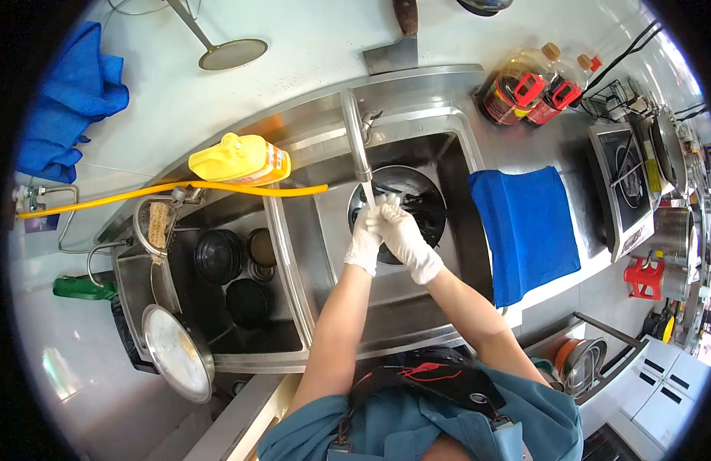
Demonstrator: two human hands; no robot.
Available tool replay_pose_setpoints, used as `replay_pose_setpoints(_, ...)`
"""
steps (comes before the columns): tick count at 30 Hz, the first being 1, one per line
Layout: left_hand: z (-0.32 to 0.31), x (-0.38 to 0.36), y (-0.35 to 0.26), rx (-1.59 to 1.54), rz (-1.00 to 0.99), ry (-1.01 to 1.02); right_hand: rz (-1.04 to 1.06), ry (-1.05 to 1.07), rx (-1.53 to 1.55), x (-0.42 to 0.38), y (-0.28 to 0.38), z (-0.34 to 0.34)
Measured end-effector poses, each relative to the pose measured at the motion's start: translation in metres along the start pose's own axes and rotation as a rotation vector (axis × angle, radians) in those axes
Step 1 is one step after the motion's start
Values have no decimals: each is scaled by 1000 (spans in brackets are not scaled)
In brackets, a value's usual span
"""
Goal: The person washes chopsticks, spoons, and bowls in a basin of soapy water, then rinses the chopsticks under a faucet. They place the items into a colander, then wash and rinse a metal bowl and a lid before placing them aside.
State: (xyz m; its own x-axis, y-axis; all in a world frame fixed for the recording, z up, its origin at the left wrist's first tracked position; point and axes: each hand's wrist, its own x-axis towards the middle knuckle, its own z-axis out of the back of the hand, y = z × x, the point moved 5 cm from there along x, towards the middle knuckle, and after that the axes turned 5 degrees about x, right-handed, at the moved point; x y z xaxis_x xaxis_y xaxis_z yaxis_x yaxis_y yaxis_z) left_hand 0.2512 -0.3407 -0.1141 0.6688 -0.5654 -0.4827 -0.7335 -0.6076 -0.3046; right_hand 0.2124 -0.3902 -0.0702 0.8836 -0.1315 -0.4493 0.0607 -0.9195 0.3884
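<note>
Both hands wear white gloves and meet under the running faucet (356, 138) over the right sink basin. My left hand (365, 237) and my right hand (401, 234) press together with fingers curled; whatever lies between them is hidden. Just below and behind them, a round metal bowl (436, 201) holds dark items, partly covered by my right hand. Water falls from the spout onto the fingers.
The left basin holds black bowls (219, 257). A yellow jug (239, 160) and yellow hose (140, 192) lie by the divider. A blue cloth (524, 230) covers the right counter; bottles (517, 88), a cleaver (394, 55) and a stove (623, 177) stand beyond.
</note>
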Motion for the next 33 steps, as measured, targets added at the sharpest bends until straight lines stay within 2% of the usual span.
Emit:
replay_pose_setpoints(1,-3,5,1,-58,-34,-97,-124,17,192,25,-19,18)
replay_pose_setpoints(2,-10,3,-6,-57,-41,-98,-128,22,192,32,-18,16)
replay_pose_setpoints(4,-25,-6,-15,-39,49,-103,-296,263,539,41,-18,0)
replay_pose_setpoints(5,-30,-8,-19,-41,69,-91,-439,166,432,47,-21,-2)
replay_pose_setpoints(6,-32,-9,-20,-46,76,-67,-444,170,432,45,-23,-16)
replay_pose_setpoints(7,-34,-12,-21,-57,77,-42,-91,-68,-264,48,-14,-14)
replay_pose_setpoints(10,-28,-14,-12,-66,25,34,90,-377,-659,44,2,-23)
replay_pose_setpoints(12,-19,-14,-2,-25,4,27,235,-327,-871,36,10,-38)
replay_pose_setpoints(13,-16,-17,1,57,31,-62,304,-299,-974,28,13,-49)
replay_pose_setpoints(14,-19,-17,4,54,29,-63,302,-298,-977,19,17,-53)
replay_pose_setpoints(15,-18,-16,8,164,54,-169,244,-297,-1115,9,24,-56)
replay_pose_setpoints(16,-24,-26,10,120,45,-158,183,-297,-1251,2,29,-56)
replay_pose_setpoints(17,-32,-37,10,76,37,-147,492,-203,-1677,28,6,-21)
replay_pose_setpoints(18,-39,-47,11,31,29,-136,440,-145,-1923,22,1,-14)
replay_pose_setpoints(20,1,-34,25,110,6,-180,211,-28,-2389,0,-15,-2)
replay_pose_setpoints(21,10,-39,31,-7,98,-100,139,-5,-2527,-9,-23,5)
replay_pose_setpoints(22,30,-42,37,78,234,-250,67,10,-2632,-17,-32,14)
replay_pose_setpoints(23,35,-46,37,119,179,-312,63,5,-2630,-23,-35,25)
replay_pose_setpoints(25,42,-50,40,164,125,-376,13,1,-1797,-23,-57,67)
replay_pose_setpoints(27,65,-48,36,622,-15,-599,-15,-1,-961,-17,-77,105)
replay_pose_setpoints(28,85,-39,44,626,-15,-595,55,67,-903,-26,-66,93)
replay_pose_setpoints(30,117,-25,42,906,-311,-561,124,139,-841,-51,-31,61)
replay_pose_setpoints(32,47,-63,13,959,-334,-498,256,595,-1345,-75,2,19)
replay_pose_setpoints(33,28,-67,4,1173,-195,-414,-172,423,-845,-70,1,23)
